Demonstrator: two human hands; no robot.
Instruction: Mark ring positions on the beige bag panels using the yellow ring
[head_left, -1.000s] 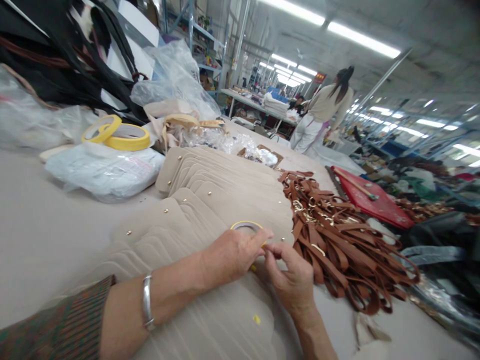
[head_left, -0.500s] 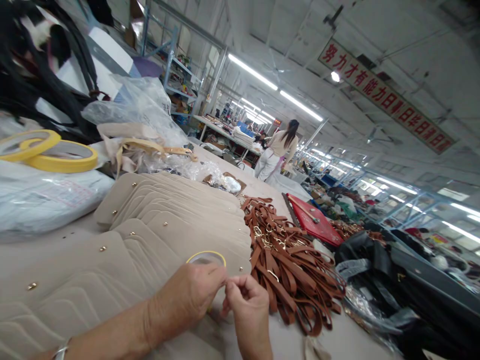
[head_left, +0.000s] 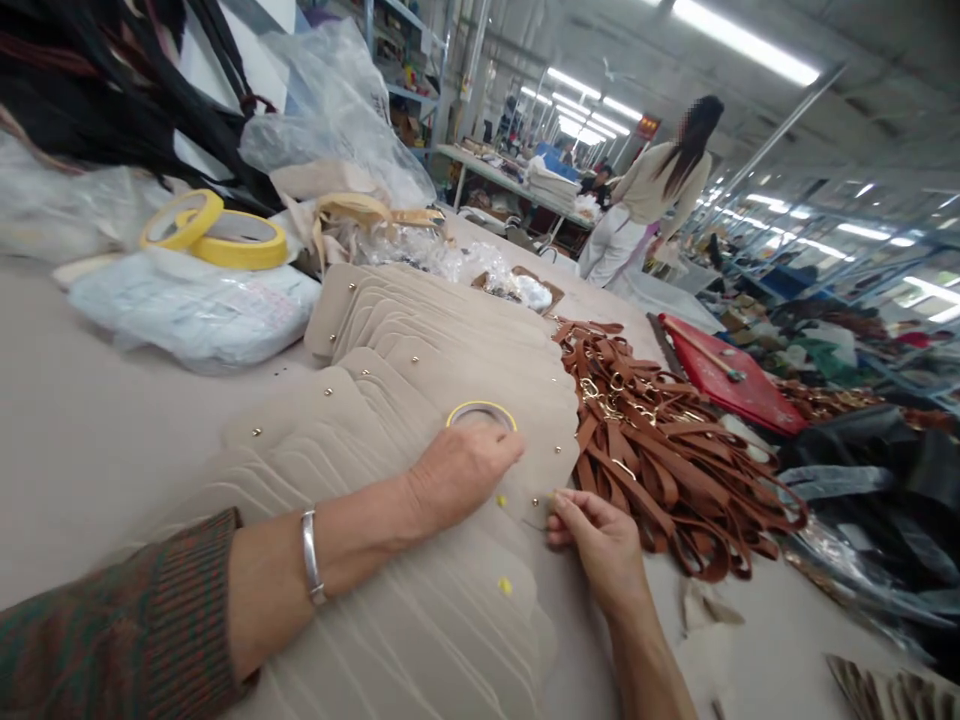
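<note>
Your left hand (head_left: 465, 472) grips the tape (head_left: 481, 406) over the panels (head_left: 465, 345). Your right hand (head_left: 604, 540) is pinched shut, contents unclear, near the straps (head_left: 660, 455).

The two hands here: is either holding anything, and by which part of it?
The left hand holds a tape roll by its near edge, which the hand hides. The right hand has fingers pinched together; whether they hold anything cannot be told.
</note>
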